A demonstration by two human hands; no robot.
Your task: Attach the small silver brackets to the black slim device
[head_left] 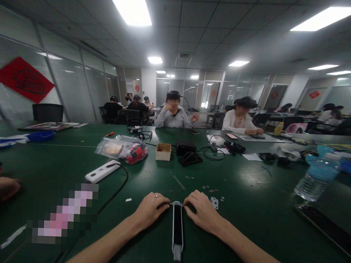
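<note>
Head cam: black-and-white strip (pixel 178 226) lies at six o'clock, left hand (pixel 150 208) and right hand (pixel 202 211) by its twelve-o'clock end; can't tell if either's pinching. I'd keep pressure even.

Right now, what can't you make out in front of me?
All in the head view:
- Left hand, right hand: their fingers hide whether they pinch anything by the strip.
- Small rings: too small to identify.
- Dark flat thing: cut off by the right edge.
- Pink thing: blurred by pixel blocks.
</note>
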